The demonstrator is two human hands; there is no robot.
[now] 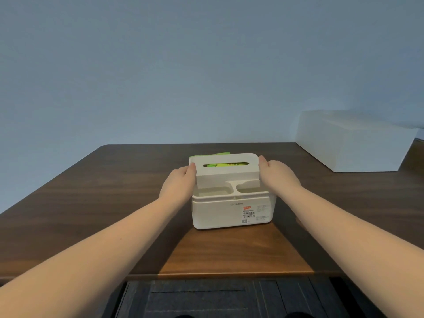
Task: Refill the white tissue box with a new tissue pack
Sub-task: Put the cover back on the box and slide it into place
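Note:
A white tissue box [220, 212] with a label on its front stands in the middle of the wooden table [91, 193]. Its white lid [227, 174], with an oval slot on top, is held over the box's back part, tilted toward me. My left hand [180, 182] grips the lid's left end and my right hand [278, 174] grips its right end. A green tissue pack [220, 165] shows through the slot and peeks out behind the lid's top edge. Two open compartments show at the box's front.
A large plain white box [353, 143] sits at the table's back right. A blue-grey wall rises behind the table. The table's front edge runs just above a dark panelled surface [218, 297] below me.

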